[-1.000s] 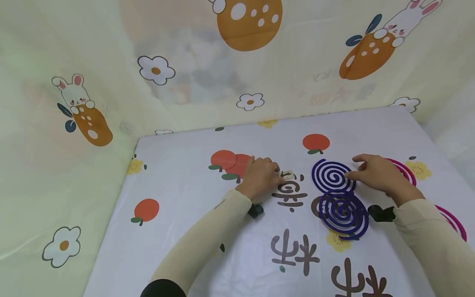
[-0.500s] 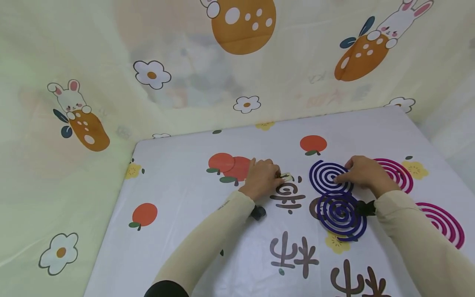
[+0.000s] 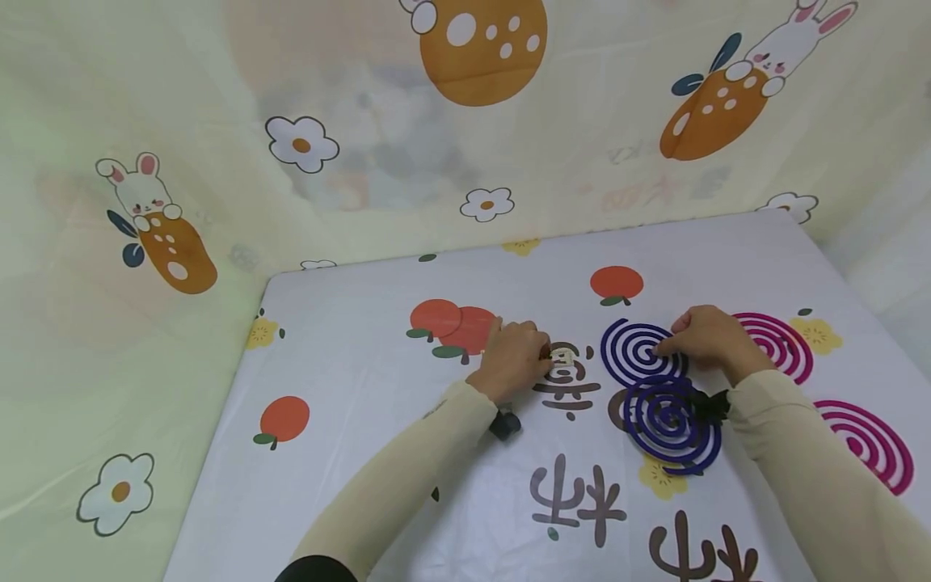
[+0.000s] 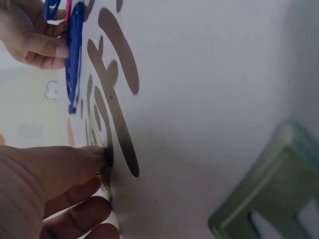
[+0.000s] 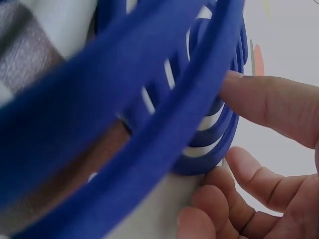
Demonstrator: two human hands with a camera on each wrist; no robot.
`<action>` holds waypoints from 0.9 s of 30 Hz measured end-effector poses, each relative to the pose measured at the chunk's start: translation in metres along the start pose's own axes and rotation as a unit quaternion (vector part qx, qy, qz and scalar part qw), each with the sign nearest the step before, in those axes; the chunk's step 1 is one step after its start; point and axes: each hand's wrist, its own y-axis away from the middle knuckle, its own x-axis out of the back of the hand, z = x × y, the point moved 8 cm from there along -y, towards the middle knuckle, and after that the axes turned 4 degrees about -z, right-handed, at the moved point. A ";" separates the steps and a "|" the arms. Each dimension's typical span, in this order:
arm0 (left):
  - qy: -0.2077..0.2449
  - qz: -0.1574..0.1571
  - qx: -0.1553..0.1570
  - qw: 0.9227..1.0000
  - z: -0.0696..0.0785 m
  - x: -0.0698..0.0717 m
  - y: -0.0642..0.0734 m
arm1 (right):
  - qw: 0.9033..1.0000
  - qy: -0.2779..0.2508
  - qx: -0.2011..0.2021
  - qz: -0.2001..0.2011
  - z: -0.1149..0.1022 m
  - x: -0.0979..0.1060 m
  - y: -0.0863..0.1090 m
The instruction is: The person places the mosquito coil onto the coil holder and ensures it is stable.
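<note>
My left hand (image 3: pixel 512 360) pinches a small thin pale-gold metal piece (image 3: pixel 562 356), mostly hidden by the fingers, low over the printed cloth. To its right lies a blue mosquito coil (image 3: pixel 638 353), whose near edge overlaps a second blue mosquito coil (image 3: pixel 671 416). The right hand (image 3: pixel 716 343) pinches the farther blue coil near its centre. Close up in the right wrist view, one fingertip presses the blue strands (image 5: pixel 174 124) while other fingers curl beneath the coil. From the left wrist view that coil (image 4: pixel 75 55) appears edge-on.
Two pink mosquito coils lie at the right, one (image 3: pixel 789 347) behind the right hand and one (image 3: pixel 869 440) beside the right sleeve. A white cloth (image 3: pixel 364 339) with fruit and lettering prints covers the table. A patterned curtain (image 3: pixel 393 186) hangs behind it.
The right hand has moved left onto the farther blue coil and taken hold of it; that coil has shifted slightly left. The left hand has brought the metal piece a little nearer.
</note>
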 end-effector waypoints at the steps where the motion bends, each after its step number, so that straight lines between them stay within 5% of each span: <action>1: -0.002 -0.002 -0.004 1.000 0.001 0.000 0.001 | 1.000 -0.002 -0.002 -0.001 0.001 -0.001 -0.001; 16: -0.008 -0.010 -0.040 0.999 0.011 -0.002 0.023 | 0.999 -0.035 -0.007 0.016 0.004 -0.001 0.003; 27: -0.015 -0.017 -0.070 0.997 0.016 -0.001 0.039 | 0.993 -0.118 0.019 -0.004 0.001 -0.008 -0.002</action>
